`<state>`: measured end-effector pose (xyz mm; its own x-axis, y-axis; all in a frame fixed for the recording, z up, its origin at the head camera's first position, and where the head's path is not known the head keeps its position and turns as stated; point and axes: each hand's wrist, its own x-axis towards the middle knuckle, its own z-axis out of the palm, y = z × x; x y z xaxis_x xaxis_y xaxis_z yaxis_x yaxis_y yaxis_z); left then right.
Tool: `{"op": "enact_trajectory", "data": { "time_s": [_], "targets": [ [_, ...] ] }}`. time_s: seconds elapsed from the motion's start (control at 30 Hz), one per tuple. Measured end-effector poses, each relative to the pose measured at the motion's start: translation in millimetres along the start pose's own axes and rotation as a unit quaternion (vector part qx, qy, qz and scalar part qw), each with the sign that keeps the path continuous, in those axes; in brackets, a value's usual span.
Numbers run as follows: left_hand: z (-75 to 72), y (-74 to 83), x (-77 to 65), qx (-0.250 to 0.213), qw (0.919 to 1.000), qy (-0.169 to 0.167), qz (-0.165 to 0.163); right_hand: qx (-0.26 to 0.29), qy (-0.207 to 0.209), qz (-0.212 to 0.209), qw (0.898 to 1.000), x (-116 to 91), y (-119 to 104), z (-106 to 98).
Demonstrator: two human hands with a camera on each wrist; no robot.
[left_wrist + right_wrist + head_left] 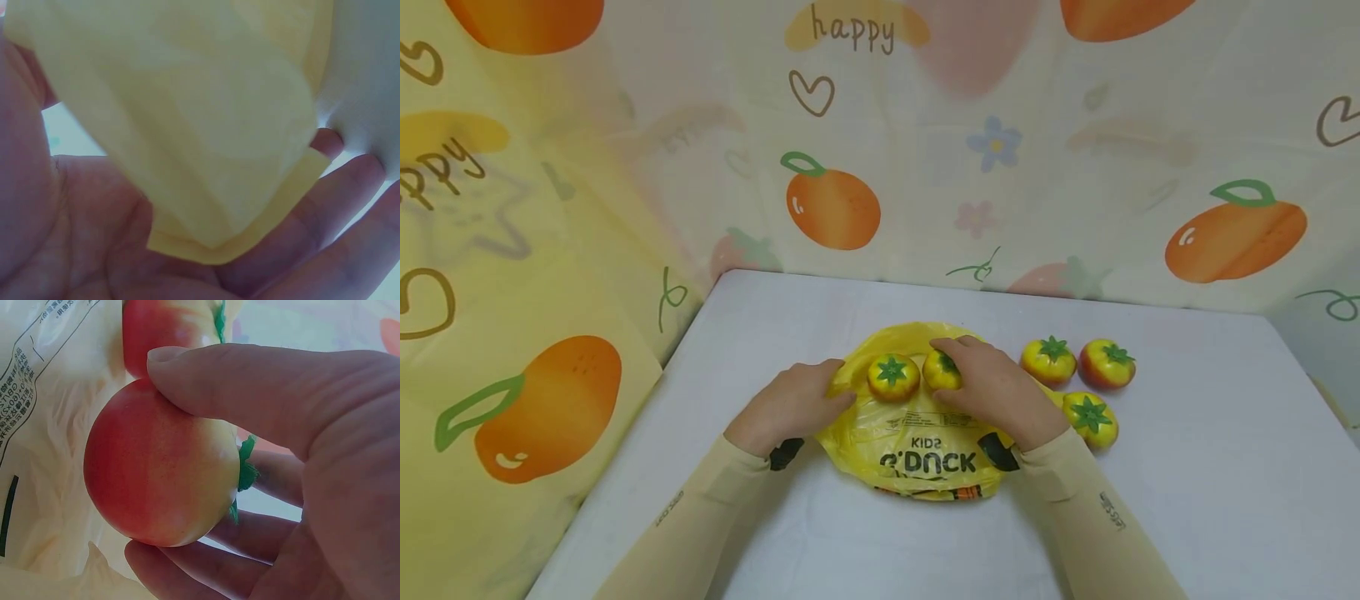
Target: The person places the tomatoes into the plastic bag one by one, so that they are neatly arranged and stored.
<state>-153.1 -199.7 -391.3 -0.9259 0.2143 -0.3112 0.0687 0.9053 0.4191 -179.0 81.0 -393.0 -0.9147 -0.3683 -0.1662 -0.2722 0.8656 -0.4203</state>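
Note:
A yellow plastic bag [857, 437] with dark lettering lies flat on the table, with a red-and-yellow tomato [892, 379] resting on it, green star-shaped calyx upward. At the bag's left edge, my left hand [793, 400] holds the plastic; the yellow sheet [187, 137] crosses in front of its palm, and its fingertips meet the white surface. My right hand [1000, 387] grips a second tomato [162, 469] between thumb and fingers over the bag. In the right wrist view the first tomato [165, 331] is close behind it. The palm partly hides the held one in the head view.
To the right of the bag are three more tomatoes: one at the back [1048, 362], one farther right [1107, 364] and one nearer [1090, 419] beside my right wrist. The white-covered table [805, 542] meets a printed cloth backdrop [910, 200] behind and at the left.

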Motion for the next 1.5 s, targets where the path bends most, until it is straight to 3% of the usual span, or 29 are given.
{"op": "enact_trajectory", "data": {
  "time_s": [1.5],
  "targets": [
    [2.8, -1.9, -0.8, -0.004, 0.9997, 0.011, 0.020, -0.034, 0.023, -0.031, 0.999, 7, 9, 13]
  ]
}}
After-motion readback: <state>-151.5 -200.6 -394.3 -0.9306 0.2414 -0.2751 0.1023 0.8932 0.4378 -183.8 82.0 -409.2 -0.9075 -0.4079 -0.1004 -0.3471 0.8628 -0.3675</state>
